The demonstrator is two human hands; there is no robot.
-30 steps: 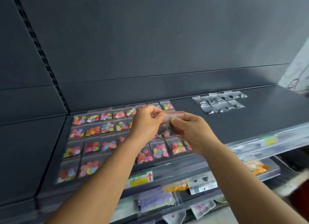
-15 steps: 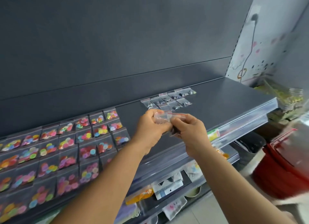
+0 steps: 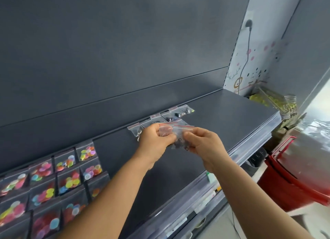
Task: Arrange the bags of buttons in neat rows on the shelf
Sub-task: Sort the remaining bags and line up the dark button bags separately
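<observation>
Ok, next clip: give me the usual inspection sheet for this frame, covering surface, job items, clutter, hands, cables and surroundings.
Surface: dark grey shelf, bare between two groups of bags.
Job's things: colourful button bags in rows at the left; dark button bags in a row at the back; a small bunch of held bags above the shelf.
Clutter: nothing seen on this shelf.
Hands: left hand and right hand both pinch the held bags.
Cables: black cable hangs from a wall plug at the right.
Surroundings: red bin at the right; a lower shelf with packets, blurred.
</observation>
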